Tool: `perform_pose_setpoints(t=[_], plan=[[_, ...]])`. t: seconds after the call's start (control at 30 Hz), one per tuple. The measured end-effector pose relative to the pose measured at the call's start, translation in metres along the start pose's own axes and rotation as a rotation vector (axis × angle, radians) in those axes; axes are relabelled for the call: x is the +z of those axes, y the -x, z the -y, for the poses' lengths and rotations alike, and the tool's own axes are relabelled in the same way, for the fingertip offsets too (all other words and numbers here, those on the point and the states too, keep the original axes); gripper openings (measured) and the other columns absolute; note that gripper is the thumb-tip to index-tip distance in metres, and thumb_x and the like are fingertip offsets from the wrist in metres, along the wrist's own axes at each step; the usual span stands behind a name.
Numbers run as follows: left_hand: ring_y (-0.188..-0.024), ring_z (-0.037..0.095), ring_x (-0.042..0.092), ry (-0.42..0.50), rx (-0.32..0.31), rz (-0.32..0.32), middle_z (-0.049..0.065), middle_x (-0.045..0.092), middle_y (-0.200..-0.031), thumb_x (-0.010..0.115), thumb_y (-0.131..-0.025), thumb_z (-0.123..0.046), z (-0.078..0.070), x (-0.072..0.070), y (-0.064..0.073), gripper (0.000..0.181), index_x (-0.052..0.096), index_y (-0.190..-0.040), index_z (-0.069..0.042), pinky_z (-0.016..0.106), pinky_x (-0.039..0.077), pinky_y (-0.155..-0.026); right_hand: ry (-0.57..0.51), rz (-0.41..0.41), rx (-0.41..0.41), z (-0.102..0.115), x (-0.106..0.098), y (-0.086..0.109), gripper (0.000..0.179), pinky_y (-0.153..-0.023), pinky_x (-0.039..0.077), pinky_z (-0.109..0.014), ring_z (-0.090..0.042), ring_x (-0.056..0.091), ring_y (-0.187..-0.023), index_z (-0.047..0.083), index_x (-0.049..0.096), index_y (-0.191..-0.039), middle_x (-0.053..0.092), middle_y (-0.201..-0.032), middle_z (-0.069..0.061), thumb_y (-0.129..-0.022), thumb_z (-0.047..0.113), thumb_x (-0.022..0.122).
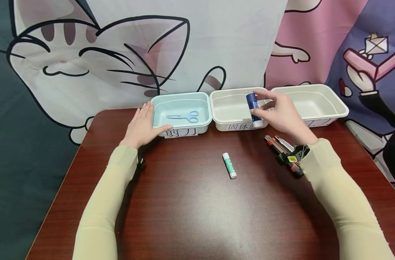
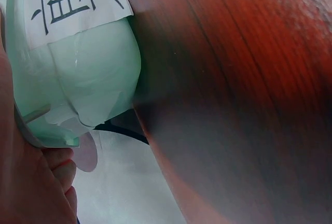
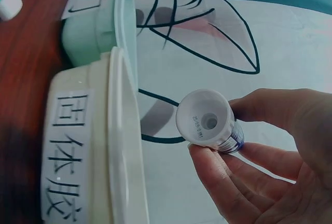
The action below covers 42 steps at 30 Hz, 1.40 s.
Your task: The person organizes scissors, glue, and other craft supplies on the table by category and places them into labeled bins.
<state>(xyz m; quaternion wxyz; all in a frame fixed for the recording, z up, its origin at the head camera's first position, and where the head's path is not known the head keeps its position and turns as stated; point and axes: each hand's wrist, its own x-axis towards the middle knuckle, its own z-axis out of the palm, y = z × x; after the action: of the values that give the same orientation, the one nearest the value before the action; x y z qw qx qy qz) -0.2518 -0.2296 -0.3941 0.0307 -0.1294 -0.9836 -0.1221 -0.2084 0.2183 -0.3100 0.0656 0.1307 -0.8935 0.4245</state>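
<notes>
In the head view, the left hand (image 1: 142,124) lay on the left end of a light blue bin (image 1: 202,129), its fingers straight and its thumb spread away along the front rim. Blue scissors (image 1: 184,116) lay inside that bin. The right hand (image 1: 280,112) pinched a blue glue stick (image 1: 253,104) between thumb and fingers, tilted, white end down, at the front right of the middle cream bin (image 1: 221,126). A second cream bin (image 1: 317,101) stood to the right, partly behind the right hand. On the desk (image 1: 184,216), a green and white glue stick (image 1: 229,165) lay in front of the bins, and utility knives (image 1: 272,144) lay partly hidden under the right wrist.

In the left wrist view, only part of the left hand showed, touching the end of the light blue bin, whose white label (image 2: 72,14) bore black characters.

In the right wrist view, the right hand's digits pinched the blue glue stick from both sides, its hollow white end facing the camera. The stick was apart from the middle cream bin's rim, against the patterned cloth (image 3: 290,42).
</notes>
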Motion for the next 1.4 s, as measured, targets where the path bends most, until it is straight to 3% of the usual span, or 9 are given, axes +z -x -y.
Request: perform_pose_setpoints(t=[0.3,0.7,0.9,1.4], plan=[[-0.154,0.031,0.007,0.004,-0.005,0.007,0.02,0.01,-0.167,0.047,-0.084,-0.086,0.0,0.0,0.001,0.125,0.009,-0.161,0.005,0.041,-0.001,-0.124,-0.09,-0.003,0.046,0.009,-0.006,-0.018,0.058,-0.063,0.058,-0.022,-0.008,0.069,-0.084,0.012,0.059,-0.145,0.065,-0.129,-0.016,-0.09,0.012,0.078],[-0.154,0.032,0.007,0.001,-0.001,0.006,0.02,0.009,-0.167,0.047,-0.083,-0.087,0.001,0.001,0.0,0.126,0.009,-0.161,0.004,0.04,-0.001,-0.124,-0.098,-0.008,0.1,0.007,-0.013,-0.043,0.059,-0.062,0.059,-0.023,-0.007,0.069,-0.088,0.012,0.057,-0.147,0.064,-0.133,-0.017,-0.091,0.017,0.077],[-0.154,0.031,0.007,0.007,-0.003,0.008,0.019,0.008,-0.168,0.047,-0.083,-0.087,0.0,0.001,0.001,0.126,0.008,-0.161,0.004,0.039,-0.003,-0.123,-0.07,0.034,0.157,0.001,-0.014,-0.057,0.063,-0.06,0.058,-0.022,-0.01,0.068,-0.086,0.013,0.054,-0.15,0.062,-0.136,-0.018,-0.091,0.021,0.077],[-0.154,0.031,0.007,0.007,-0.003,0.004,0.02,0.009,-0.167,0.047,-0.084,-0.087,0.0,0.001,0.001,0.125,0.008,-0.161,0.004,0.039,-0.003,-0.123,0.049,0.086,0.191,-0.014,-0.005,-0.079,0.064,-0.058,0.054,-0.021,-0.011,0.067,-0.066,0.011,0.051,-0.152,0.062,-0.136,-0.016,-0.093,0.021,0.074]])
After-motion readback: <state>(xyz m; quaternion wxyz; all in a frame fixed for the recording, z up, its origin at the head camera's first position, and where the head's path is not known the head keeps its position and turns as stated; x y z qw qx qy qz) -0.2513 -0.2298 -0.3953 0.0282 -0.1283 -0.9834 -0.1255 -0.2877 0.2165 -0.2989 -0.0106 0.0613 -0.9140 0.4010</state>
